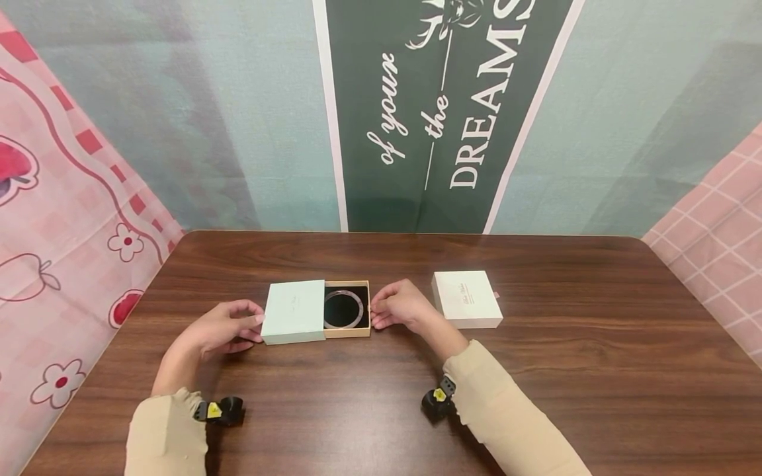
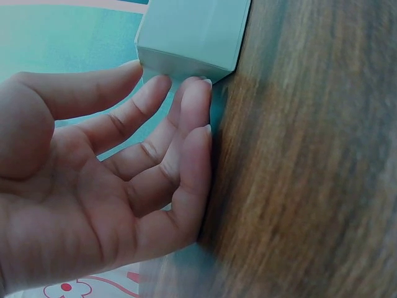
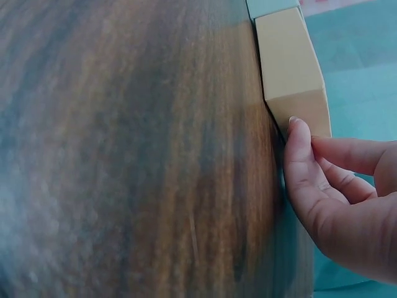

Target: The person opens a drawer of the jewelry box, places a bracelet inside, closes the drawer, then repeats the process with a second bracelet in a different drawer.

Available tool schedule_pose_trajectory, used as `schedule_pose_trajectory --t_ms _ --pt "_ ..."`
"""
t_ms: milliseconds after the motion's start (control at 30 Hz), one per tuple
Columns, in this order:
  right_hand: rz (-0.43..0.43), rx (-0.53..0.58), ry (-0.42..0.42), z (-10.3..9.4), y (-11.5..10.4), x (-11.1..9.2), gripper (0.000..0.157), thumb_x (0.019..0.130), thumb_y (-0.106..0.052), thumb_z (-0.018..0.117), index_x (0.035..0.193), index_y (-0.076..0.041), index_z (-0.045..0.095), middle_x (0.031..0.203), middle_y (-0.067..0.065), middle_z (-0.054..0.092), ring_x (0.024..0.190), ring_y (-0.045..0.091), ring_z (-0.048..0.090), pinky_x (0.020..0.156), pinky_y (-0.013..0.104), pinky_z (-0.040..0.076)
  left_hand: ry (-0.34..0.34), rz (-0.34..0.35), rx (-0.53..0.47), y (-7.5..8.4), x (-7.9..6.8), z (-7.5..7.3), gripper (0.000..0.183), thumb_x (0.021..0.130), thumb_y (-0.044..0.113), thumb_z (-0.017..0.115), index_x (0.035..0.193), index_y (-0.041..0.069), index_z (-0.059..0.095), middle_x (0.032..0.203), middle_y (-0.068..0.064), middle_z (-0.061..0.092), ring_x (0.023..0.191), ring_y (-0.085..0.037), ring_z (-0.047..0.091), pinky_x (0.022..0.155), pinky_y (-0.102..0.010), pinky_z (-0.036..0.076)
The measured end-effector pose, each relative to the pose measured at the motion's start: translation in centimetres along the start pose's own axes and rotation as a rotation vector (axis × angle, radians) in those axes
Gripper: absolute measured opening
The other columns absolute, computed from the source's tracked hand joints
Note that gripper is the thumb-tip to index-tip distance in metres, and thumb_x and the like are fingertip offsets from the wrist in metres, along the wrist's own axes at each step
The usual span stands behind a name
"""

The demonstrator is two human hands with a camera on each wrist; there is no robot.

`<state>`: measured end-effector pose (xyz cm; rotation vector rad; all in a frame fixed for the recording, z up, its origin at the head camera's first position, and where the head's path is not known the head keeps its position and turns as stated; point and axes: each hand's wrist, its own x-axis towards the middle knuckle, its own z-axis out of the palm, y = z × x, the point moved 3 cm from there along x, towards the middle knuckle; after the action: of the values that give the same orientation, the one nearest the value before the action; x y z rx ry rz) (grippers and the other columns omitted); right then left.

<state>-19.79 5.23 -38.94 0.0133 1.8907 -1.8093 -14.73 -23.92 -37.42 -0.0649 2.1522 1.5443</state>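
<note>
A mint-green drawer box [image 1: 294,312] lies on the table with its tan inner drawer [image 1: 347,333] partly out to the right. Inside, on a black lining, lies a round bangle [image 1: 343,325], its left edge close to the sleeve. My left hand [image 1: 229,326] is at the sleeve's left end, fingers spread and gently bent, fingertips right at the end face [image 2: 180,64]. At the drawer's right end is my right hand [image 1: 401,307]. Its thumb and index finger pinch together against the drawer's end face [image 3: 304,108]; what lies between the fingertips is hidden.
A closed white box [image 1: 467,299] with printed lettering stands just right of my right hand, a small reddish tab [image 1: 497,295] at its right side. The brown wooden table [image 1: 333,410] meets hanging cloths at its back and sides.
</note>
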Motion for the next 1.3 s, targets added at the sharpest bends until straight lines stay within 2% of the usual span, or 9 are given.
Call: schedule_pose_trajectory --t_ms 233,600,967,1300 --pt "-0.007 0.003 0.0 0.1 0.0 0.0 0.007 0.083 0.015 0.05 0.088 0.019 0.054 0.064 0.015 0.056 0.051 0.016 0.057 0.053 0.028 0.052 0.003 -0.007 0.004 0.0 0.0 0.0 0.024 0.094 0.015 0.051 0.109 -0.003 0.047 0.082 -0.007 0.058 0.078 -0.018 0.061 0.069 -0.032 0.05" --pt "-0.026 -0.039 0.016 -0.1 0.1 0.2 0.005 0.084 0.014 0.052 0.087 0.017 0.055 0.065 0.014 0.057 0.051 0.015 0.057 0.053 0.028 0.052 0.001 0.001 -0.004 0.0 0.2 0.0 0.036 0.094 0.015 0.052 0.121 -0.004 0.039 0.085 -0.007 0.059 0.078 -0.019 0.061 0.07 -0.031 0.05" --pt "-0.035 -0.039 0.021 -0.1 -0.1 0.2 0.006 0.083 0.014 0.05 0.086 0.015 0.055 0.066 0.015 0.057 0.052 0.017 0.058 0.054 0.029 0.052 -0.003 0.007 0.002 0.0 0.2 -0.1 0.039 0.093 0.017 0.052 0.123 -0.004 0.038 0.086 -0.007 0.06 0.078 -0.019 0.061 0.07 -0.032 0.05" --pt "-0.067 -0.03 -0.021 1.3 -0.3 0.3 0.009 0.084 0.013 0.05 0.09 0.017 0.055 0.067 0.015 0.058 0.052 0.017 0.058 0.055 0.031 0.053 -0.002 0.006 0.007 0.1 0.2 0.0 0.039 0.093 0.017 0.052 0.123 -0.004 0.038 0.086 -0.007 0.06 0.078 -0.019 0.061 0.07 -0.032 0.05"
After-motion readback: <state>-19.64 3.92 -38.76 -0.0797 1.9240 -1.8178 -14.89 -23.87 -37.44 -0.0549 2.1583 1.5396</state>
